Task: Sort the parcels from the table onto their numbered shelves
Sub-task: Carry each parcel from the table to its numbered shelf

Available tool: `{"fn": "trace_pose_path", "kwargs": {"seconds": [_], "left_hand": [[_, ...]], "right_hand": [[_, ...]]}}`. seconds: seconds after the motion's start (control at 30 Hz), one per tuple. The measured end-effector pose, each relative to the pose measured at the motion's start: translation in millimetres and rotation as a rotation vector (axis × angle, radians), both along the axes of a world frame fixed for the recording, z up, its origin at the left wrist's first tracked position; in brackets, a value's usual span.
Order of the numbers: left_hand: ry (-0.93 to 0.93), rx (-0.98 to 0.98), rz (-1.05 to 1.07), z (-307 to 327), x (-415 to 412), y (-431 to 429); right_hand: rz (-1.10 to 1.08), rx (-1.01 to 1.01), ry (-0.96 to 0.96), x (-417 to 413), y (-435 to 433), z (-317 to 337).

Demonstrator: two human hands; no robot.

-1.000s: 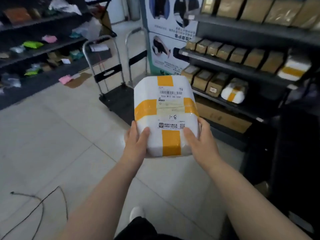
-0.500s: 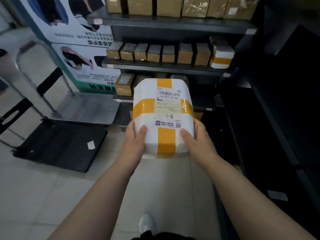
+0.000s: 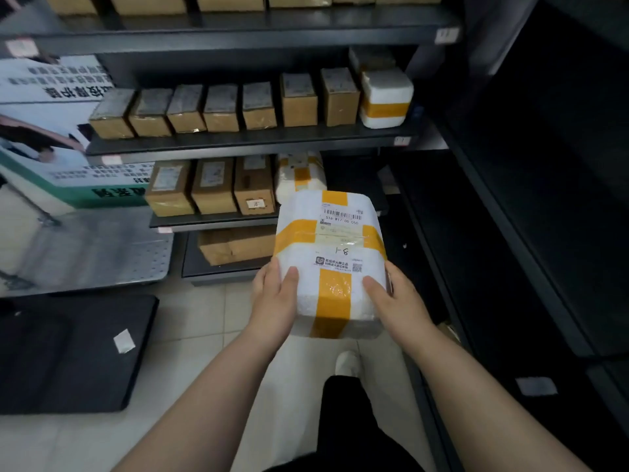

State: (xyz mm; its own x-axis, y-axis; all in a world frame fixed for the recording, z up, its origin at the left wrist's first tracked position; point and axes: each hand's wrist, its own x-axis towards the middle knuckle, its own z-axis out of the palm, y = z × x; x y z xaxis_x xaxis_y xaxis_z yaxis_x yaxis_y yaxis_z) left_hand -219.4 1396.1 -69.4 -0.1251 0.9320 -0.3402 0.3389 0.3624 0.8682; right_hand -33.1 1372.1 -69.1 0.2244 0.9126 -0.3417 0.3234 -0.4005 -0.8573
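A white foam parcel (image 3: 330, 247) crossed with yellow tape, hand-marked "8-1", is held in front of me above the floor. My left hand (image 3: 275, 298) grips its near left side with the thumb on top. My right hand (image 3: 394, 301) grips its near right side the same way. Straight ahead stands a dark shelf unit (image 3: 252, 139). Its middle shelf carries a row of brown boxes (image 3: 221, 112) and a white taped parcel (image 3: 384, 100). On the lower shelf (image 3: 211, 221) are brown boxes (image 3: 211, 185) and another white taped parcel (image 3: 301, 175), just beyond the held one.
A black flat cart platform (image 3: 68, 352) lies on the floor at left, a silver one (image 3: 92, 253) behind it. A printed poster (image 3: 54, 131) stands at left. A dark shelf unit (image 3: 544, 199) runs along the right. My shoe (image 3: 347, 362) is on the pale tile floor.
I have stepped closer to the shelf unit and the view has swung right and down. The parcel stays held in both hands, now lower and nearer the lower shelf.
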Motion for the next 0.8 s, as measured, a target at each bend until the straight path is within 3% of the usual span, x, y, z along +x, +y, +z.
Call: {"fn": "trace_pose_path", "kwargs": {"seconds": [0.2,0.37,0.63,0.8], "left_hand": [[0.063,-0.044,-0.049,-13.1,51.5,90.9],[0.001,-0.078,-0.101,-39.8,88.6,145.9],[-0.042,-0.153,-0.052,-125.0,114.5,176.0],[-0.021,-0.170,-0.063,-165.4,129.3,207.3]], "right_hand": [[0.073,-0.054,-0.010,58.5,96.6,-8.3],[0.133,-0.091,-0.022,104.1,159.4,-26.8],[0.012,-0.188,0.142,124.2,185.7,-101.6],[-0.052,-0.240,0.141,125.3,217.4,-149.1]]}}
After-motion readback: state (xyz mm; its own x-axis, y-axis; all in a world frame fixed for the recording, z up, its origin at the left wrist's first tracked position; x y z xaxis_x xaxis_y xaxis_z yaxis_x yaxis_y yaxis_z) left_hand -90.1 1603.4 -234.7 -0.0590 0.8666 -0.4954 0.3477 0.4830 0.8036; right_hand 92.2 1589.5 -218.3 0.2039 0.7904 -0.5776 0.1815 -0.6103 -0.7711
